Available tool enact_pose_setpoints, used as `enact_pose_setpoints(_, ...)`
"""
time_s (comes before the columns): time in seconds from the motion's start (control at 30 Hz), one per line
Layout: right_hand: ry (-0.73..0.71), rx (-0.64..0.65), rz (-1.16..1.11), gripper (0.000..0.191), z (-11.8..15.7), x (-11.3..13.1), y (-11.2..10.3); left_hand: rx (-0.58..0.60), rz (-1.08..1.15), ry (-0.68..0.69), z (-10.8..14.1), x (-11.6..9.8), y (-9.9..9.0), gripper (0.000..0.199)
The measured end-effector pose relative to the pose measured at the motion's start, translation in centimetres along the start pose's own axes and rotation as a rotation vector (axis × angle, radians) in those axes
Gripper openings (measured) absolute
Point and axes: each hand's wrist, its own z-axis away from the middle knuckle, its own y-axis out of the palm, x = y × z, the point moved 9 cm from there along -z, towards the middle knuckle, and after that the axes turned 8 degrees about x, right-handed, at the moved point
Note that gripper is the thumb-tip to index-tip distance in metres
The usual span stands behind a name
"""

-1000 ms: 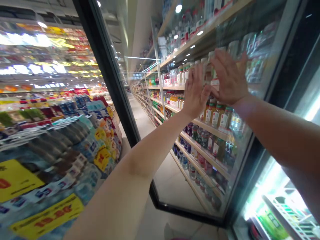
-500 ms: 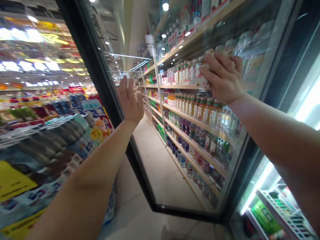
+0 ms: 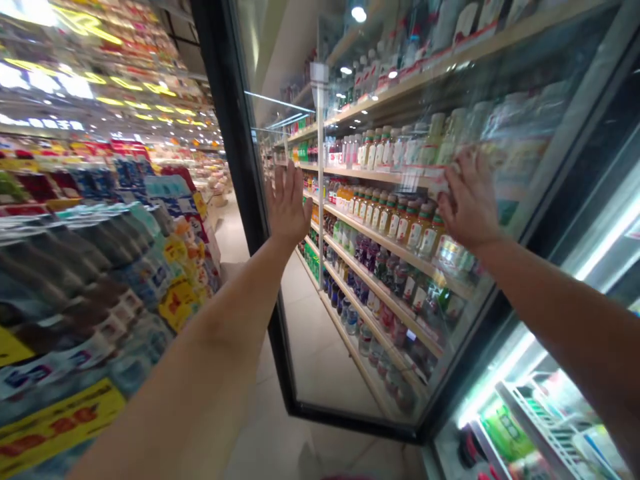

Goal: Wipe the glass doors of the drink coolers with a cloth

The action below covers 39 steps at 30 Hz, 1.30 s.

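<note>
My left hand (image 3: 289, 207) is raised flat with its fingers spread, holding nothing, close to the black frame of a glass cooler door (image 3: 239, 140). My right hand (image 3: 467, 200) is up against the glass at about shelf height. Its fingertips overlap a pale, blurred bottle (image 3: 434, 167), and I cannot tell whether they grip it. Rows of orange-capped juice bottles (image 3: 400, 223) stand on the wooden shelf just below that hand. The glass blurs what lies directly behind my fingers.
A stacked display of bottled water in shrink wrap (image 3: 95, 267) with yellow price signs stands on my left. Tiled floor (image 3: 270, 440) runs down the aisle. At the lower right, a white wire rack (image 3: 543, 427) holds green-packaged goods inside the cooler.
My right hand has dropped lower and no longer clearly clasps the pale bottle. My left hand has shifted right, and the view has turned slightly.
</note>
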Motion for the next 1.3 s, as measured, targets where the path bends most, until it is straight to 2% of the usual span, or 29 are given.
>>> enact_pose_setpoints(0.1, -0.017, -0.063, 0.032, 0.072, -1.8, -2.7, -1.1, 0.018, 0.012, 0.035, 1.2, 0.7, 1.0, 0.078)
enact_pose_setpoints(0.17, 0.040, -0.152, 0.037, 0.080, -3.5, -5.0, -2.1, 0.013, 0.009, 0.044, 1.6, 1.1, 1.4, 0.077)
enact_pose_setpoints(0.23, 0.087, -0.210, 0.036, 0.081, -4.1, -5.8, -2.3, 0.001, 0.003, 0.048, 1.7, 1.3, 1.6, 0.078)
enact_pose_setpoints(0.3, 0.070, -0.184, 0.042, 0.077, -3.6, -4.5, -1.4, 0.000, 0.001, 0.052, 1.5, 1.3, 1.9, 0.077)
enact_pose_setpoints(0.4, -0.039, -0.062, 0.064, 0.078, -2.1, -1.0, 0.5, 0.001, -0.006, 0.065, 1.2, 1.3, 2.4, 0.076)
enact_pose_setpoints(0.47, -0.094, 0.025, 0.071, 0.079, -2.4, 0.2, 1.0, 0.001, -0.012, 0.069, 1.1, 1.4, 2.7, 0.075)
enact_pose_setpoints(0.53, -0.068, 0.054, 0.063, 0.081, -4.3, -0.2, 0.4, -0.002, -0.009, 0.068, 1.2, 1.4, 2.8, 0.073)
enact_pose_setpoints(0.6, 0.055, -0.001, 0.042, 0.081, -6.7, -1.6, -0.7, -0.015, -0.004, 0.069, 1.2, 1.4, 2.8, 0.071)
enact_pose_setpoints(0.67, 0.154, -0.061, 0.020, 0.071, -7.9, -2.2, -1.2, -0.035, -0.005, 0.072, 1.1, 1.3, 2.5, 0.069)
enact_pose_setpoints(0.7, 0.144, -0.052, 0.010, 0.065, -8.0, -1.7, -0.8, -0.050, -0.004, 0.067, 0.9, 1.4, 2.3, 0.068)
enact_pose_setpoints(0.83, -0.180, 0.137, -0.026, 0.050, -6.8, 2.4, 1.6, -0.129, 0.009, 0.030, -0.7, 1.6, 1.0, 0.067)
enact_pose_setpoints(0.9, -0.277, 0.172, -0.018, 0.049, -6.9, 2.6, 1.5, -0.120, 0.012, 0.050, -1.6, 1.5, 0.8, 0.071)
enact_pose_setpoints(0.97, -0.216, 0.126, 0.018, 0.050, -8.2, 1.1, 0.7, -0.087, 0.011, 0.072, -2.2, 1.4, 1.1, 0.073)
enact_pose_setpoints(1.07, 0.002, 0.010, 0.072, 0.056, -9.4, -0.3, 0.3, -0.066, 0.006, 0.065, -2.3, 1.6, 1.4, 0.072)
enact_pose_setpoints(1.13, 0.014, 0.027, 0.063, 0.064, -8.7, 1.6, 1.6, -0.061, -0.004, 0.061, -2.1, 1.6, 1.5, 0.073)
enact_pose_setpoints(1.17, -0.037, 0.081, 0.039, 0.066, -8.1, 3.2, 2.7, -0.058, -0.009, 0.059, -2.1, 1.6, 1.6, 0.074)
enact_pose_setpoints(1.23, -0.134, 0.195, -0.007, 0.060, -7.0, 5.8, 4.5, -0.053, -0.013, 0.059, -2.0, 1.6, 1.6, 0.075)
enact_pose_setpoints(1.3, -0.187, 0.260, -0.041, 0.053, -7.3, 6.8, 5.3, -0.047, -0.014, 0.059, -2.1, 1.6, 1.7, 0.076)
